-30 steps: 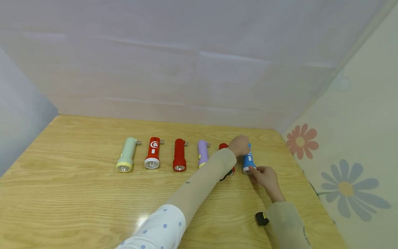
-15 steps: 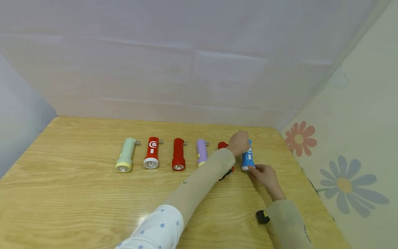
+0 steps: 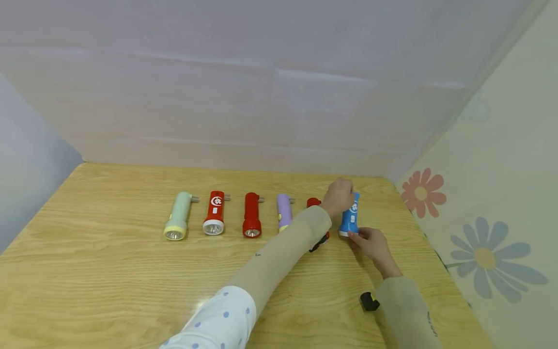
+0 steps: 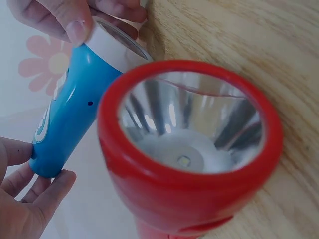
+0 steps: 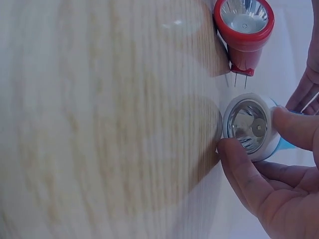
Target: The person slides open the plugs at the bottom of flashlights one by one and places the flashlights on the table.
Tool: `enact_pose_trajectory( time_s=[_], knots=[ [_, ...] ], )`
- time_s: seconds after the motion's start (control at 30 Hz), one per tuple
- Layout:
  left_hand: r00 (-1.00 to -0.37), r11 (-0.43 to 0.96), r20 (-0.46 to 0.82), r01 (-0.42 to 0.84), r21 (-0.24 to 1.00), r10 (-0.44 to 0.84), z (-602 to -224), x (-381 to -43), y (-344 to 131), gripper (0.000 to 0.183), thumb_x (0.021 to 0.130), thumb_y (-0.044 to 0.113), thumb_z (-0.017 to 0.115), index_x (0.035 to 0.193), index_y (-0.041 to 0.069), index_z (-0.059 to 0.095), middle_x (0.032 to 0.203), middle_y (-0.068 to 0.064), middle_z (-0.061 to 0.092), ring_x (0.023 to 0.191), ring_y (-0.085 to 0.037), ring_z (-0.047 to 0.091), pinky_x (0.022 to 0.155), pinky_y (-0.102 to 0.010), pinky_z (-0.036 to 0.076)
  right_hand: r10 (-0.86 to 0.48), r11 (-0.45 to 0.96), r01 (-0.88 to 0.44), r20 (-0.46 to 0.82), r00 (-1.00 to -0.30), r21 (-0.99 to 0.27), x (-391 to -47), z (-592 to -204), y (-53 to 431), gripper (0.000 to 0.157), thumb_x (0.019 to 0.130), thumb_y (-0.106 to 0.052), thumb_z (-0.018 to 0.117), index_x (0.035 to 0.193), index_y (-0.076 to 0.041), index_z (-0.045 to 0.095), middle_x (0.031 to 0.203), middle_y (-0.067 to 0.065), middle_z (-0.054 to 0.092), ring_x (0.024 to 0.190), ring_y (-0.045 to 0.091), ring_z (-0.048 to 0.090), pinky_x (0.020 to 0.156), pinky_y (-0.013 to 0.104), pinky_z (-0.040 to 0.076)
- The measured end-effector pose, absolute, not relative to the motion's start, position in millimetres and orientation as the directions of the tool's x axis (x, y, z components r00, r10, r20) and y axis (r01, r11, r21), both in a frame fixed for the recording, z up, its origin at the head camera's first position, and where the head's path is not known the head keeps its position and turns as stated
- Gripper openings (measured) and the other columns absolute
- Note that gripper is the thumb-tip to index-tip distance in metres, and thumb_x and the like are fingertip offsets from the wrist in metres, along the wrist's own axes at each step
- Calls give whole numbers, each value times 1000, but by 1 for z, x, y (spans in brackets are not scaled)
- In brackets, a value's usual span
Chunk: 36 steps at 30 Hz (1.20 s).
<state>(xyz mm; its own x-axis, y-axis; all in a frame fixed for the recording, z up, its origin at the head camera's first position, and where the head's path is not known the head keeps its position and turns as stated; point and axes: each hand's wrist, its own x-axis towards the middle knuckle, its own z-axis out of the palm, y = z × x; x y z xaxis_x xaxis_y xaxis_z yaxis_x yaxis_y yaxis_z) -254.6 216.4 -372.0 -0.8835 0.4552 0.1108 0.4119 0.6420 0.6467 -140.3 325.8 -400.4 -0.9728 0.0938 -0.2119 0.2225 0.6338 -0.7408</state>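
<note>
A blue flashlight [image 3: 350,218] with a white head ring and a white pattern is held between both hands near the right end of the row. My left hand [image 3: 341,196] grips its tail end; in the left wrist view thumb and fingers [image 4: 57,191] close round the blue tail. With thumb and fingers my right hand [image 3: 372,247] pinches the white head ring [image 5: 269,127], as the right wrist view shows. Just left of it lies a red flashlight [image 4: 199,199], partly covered by my left forearm in the head view. Two metal prongs stick out of it [image 5: 240,79].
Further left on the wooden table [image 3: 131,281] lie a purple flashlight [image 3: 284,208], a plain red one [image 3: 251,213], a red one with white ring [image 3: 215,208] and a pale green one [image 3: 179,213]. A small black block [image 3: 369,301] sits beside the right sleeve. A flowered wall [image 3: 484,257] bounds the right.
The blue flashlight's tail end has swung slightly to the right and away, with my left hand on it. My right hand stays at the head ring. The other flashlights have not moved.
</note>
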Motion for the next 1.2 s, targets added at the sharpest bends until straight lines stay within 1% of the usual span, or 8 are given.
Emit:
enact_pose_trajectory(
  time_s=[0.13,0.27,0.5,0.63,0.73,0.87,0.97,1.2],
  knots=[
    [-861,625,159,466,626,482,-371,-253,215,14,93,15,53,88,7,64,85,-1,55,72,-8,47,55,-13,39,85,648,215,-211,-974,-731,-140,-399,325,51,94,-18,52,127,19,39,113,33,54,98,36,59,79,39,51],
    [-854,613,188,485,623,485,-372,-252,214,14,93,16,54,93,7,64,89,-1,54,75,-8,47,58,-13,39,81,664,217,-220,-972,-716,-141,-399,325,54,94,-20,52,129,18,38,116,33,53,103,39,55,82,42,49],
    [-861,595,191,470,652,471,-372,-250,209,13,93,17,54,94,6,62,89,-2,53,73,-9,47,56,-12,39,100,672,237,-231,-968,-702,-144,-399,323,55,93,-25,54,129,15,41,117,31,53,102,36,55,81,41,49],
    [-866,571,192,456,682,462,-373,-248,208,13,93,16,54,96,6,62,90,-2,52,74,-9,47,56,-11,40,87,669,219,-218,-972,-710,-145,-399,323,55,93,-28,55,127,14,44,120,30,52,106,38,54,85,45,47],
    [-863,561,211,466,684,459,-373,-247,207,13,93,17,55,95,6,62,90,-2,51,75,-8,47,57,-10,40,83,657,217,-217,-973,-722,-147,-399,323,58,91,-32,57,126,12,46,122,29,52,110,39,51,89,48,44],
    [-852,538,257,494,683,456,-374,-245,206,12,92,16,56,93,7,63,89,-2,51,74,-8,47,58,-9,39,85,659,204,-198,-976,-724,-148,-398,324,63,88,-36,61,125,13,47,120,30,53,109,40,51,88,47,44],
    [-841,517,287,515,684,458,-375,-243,205,13,92,16,56,94,7,64,89,-2,51,73,-8,48,57,-9,39,78,669,191,-188,-979,-718,-150,-398,324,64,87,-35,61,125,14,46,120,31,52,108,41,51,88,48,44],
    [-830,498,325,539,680,454,-376,-240,203,16,93,16,52,96,7,65,90,-4,52,71,-9,48,57,-10,38,82,689,198,-197,-977,-697,-153,-403,326,55,89,-24,61,126,13,46,122,30,51,110,41,50,91,49,41]
  ],
)
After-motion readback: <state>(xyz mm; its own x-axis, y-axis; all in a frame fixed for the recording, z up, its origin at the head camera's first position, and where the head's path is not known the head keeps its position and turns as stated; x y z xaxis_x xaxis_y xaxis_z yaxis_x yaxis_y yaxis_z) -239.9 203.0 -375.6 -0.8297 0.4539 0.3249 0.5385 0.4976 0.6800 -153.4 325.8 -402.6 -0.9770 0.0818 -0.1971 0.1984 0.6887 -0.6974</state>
